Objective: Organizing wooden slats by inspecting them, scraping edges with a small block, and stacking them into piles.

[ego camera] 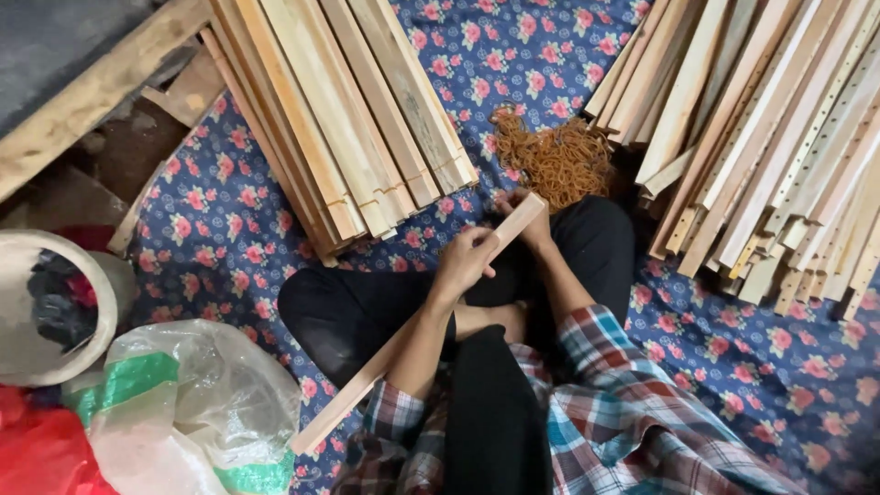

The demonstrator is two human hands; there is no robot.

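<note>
Down at your lower left sits a crumpled clear plastic bag with green bands (197, 403), and a red plastic bag (37, 454) lies touching it in the corner. No labels, signs or screens.

Ahead left: slat stack (348, 119) on my floor cloth (220, 229).
Ahead right: second slat pile (779, 137).
Between them: rubber bands (555, 160).
My lap: one slat (412, 330), both hands on its far end.
Left: bucket (55, 312), plastic bag (192, 403).

Rubber band heap (555, 160) on floral cloth (229, 229); plastic bag (197, 403) (clear, green-striped) near round tub (96, 302)
</note>
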